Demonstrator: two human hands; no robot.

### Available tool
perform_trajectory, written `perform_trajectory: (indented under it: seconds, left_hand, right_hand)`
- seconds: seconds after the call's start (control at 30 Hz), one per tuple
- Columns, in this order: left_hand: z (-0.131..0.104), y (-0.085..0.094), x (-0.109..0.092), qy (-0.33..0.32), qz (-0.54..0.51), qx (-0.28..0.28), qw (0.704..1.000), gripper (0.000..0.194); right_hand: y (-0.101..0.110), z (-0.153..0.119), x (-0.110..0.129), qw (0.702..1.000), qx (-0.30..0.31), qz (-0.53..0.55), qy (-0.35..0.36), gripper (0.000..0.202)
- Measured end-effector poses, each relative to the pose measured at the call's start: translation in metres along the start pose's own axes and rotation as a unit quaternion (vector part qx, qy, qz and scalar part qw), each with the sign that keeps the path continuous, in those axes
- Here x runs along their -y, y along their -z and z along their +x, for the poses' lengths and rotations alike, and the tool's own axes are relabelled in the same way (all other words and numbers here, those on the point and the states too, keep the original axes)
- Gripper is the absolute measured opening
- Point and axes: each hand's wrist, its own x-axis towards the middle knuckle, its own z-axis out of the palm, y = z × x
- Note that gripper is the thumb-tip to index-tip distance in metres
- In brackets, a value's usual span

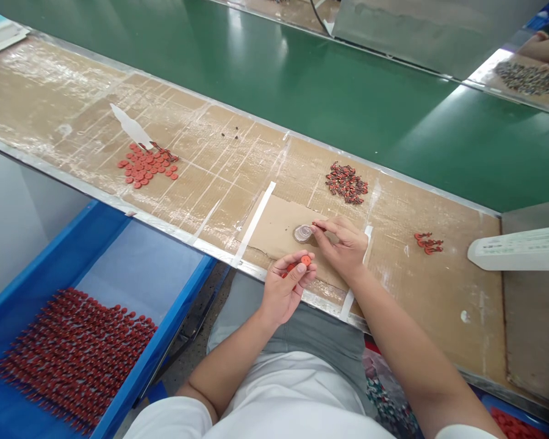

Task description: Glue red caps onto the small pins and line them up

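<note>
Over the bench's front edge, my left hand (287,283) holds a red disc (306,260) between thumb and fingers, with more red showing behind in the palm. My right hand (341,244) pinches a small dark red piece (319,226) beside a round clear item (302,233). That round item lies on a flat cardboard sheet (279,221) bounded by white tape strips. Beyond my right hand is a pile of small red and black parts (346,182). To the left on the bench lies a cluster of red discs (149,166).
A blue tray (174,305) at lower left holds rows of red parts (77,360). The green belt (256,67) runs behind the bench (201,183). A few red pieces (429,242) and a white container (519,248) are at right. A person's arm (546,49) shows at top right.
</note>
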Motion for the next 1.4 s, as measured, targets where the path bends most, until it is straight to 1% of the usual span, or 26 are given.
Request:
perform_trajectory:
  seconds: [0.03, 0.1, 0.13, 0.2, 0.27, 0.33, 0.4, 0.43, 0.5, 0.57, 0.63, 0.73, 0.83, 0.93, 1.13, 1.4]
  left_hand:
    - [0.0, 0.0, 0.0, 0.0, -0.001, 0.002, 1.0, 0.023]
    - [0.0, -0.001, -0.001, -0.001, -0.001, 0.003, 1.0, 0.023]
    - [0.0, -0.003, -0.002, -0.004, 0.001, 0.001, 1.0, 0.023]
    - [-0.001, -0.007, -0.004, -0.007, 0.006, -0.011, 1.0, 0.023]
    - [-0.001, -0.013, -0.006, -0.01, 0.011, -0.023, 1.0, 0.024]
    - [-0.003, -0.021, -0.008, -0.01, 0.01, -0.027, 1.0, 0.024]
    - [-0.005, -0.029, -0.009, -0.006, 0.007, -0.022, 1.0, 0.022]
    - [-0.007, -0.033, -0.009, -0.002, 0.006, -0.017, 1.0, 0.022]
    - [-0.011, -0.041, -0.008, 0.006, 0.005, -0.009, 1.0, 0.021]
    - [-0.015, -0.047, -0.007, 0.011, 0.006, -0.001, 1.0, 0.023]
    - [-0.018, -0.051, -0.005, 0.013, 0.009, 0.008, 1.0, 0.024]
    - [-0.021, -0.055, 0.0, 0.014, 0.019, 0.02, 1.0, 0.022]
    - [-0.023, -0.058, 0.004, 0.011, 0.024, 0.035, 0.999, 0.019]
    - [-0.025, -0.059, 0.007, 0.012, 0.026, 0.043, 0.999, 0.018]
    - [-0.028, -0.06, 0.01, 0.012, 0.019, 0.023, 0.999, 0.019]
    - [-0.028, -0.06, 0.011, 0.008, 0.023, 0.022, 0.999, 0.018]
  right_hand:
    - [-0.001, 0.0, 0.002, 0.999, -0.016, 0.023, -0.019, 0.017]
    - [-0.001, 0.001, 0.005, 0.99, -0.057, 0.093, -0.086, 0.018]
    - [-0.001, 0.002, 0.006, 0.979, -0.077, 0.137, -0.127, 0.018]
    - [0.001, 0.005, 0.011, 0.946, -0.101, 0.226, -0.208, 0.021]
    - [0.008, 0.006, 0.018, 0.91, -0.099, 0.299, -0.271, 0.021]
    - [0.016, 0.006, 0.028, 0.879, -0.08, 0.348, -0.315, 0.02]
    - [0.026, 0.004, 0.04, 0.857, -0.064, 0.378, -0.344, 0.019]
    - [0.031, 0.003, 0.045, 0.852, -0.059, 0.384, -0.351, 0.018]
    - [0.039, -0.003, 0.056, 0.856, -0.051, 0.376, -0.35, 0.017]
    - [0.044, -0.01, 0.065, 0.879, -0.056, 0.347, -0.322, 0.016]
    - [0.048, -0.018, 0.073, 0.903, -0.078, 0.316, -0.281, 0.017]
    - [0.052, -0.03, 0.082, 0.922, -0.101, 0.287, -0.238, 0.018]
    - [0.055, -0.04, 0.089, 0.932, -0.102, 0.27, -0.221, 0.019]
    - [0.057, -0.046, 0.093, 0.939, -0.118, 0.246, -0.21, 0.021]
    - [0.06, -0.05, 0.093, 0.957, -0.127, 0.183, -0.188, 0.02]
    - [0.062, -0.05, 0.093, 0.972, -0.122, 0.129, -0.152, 0.023]
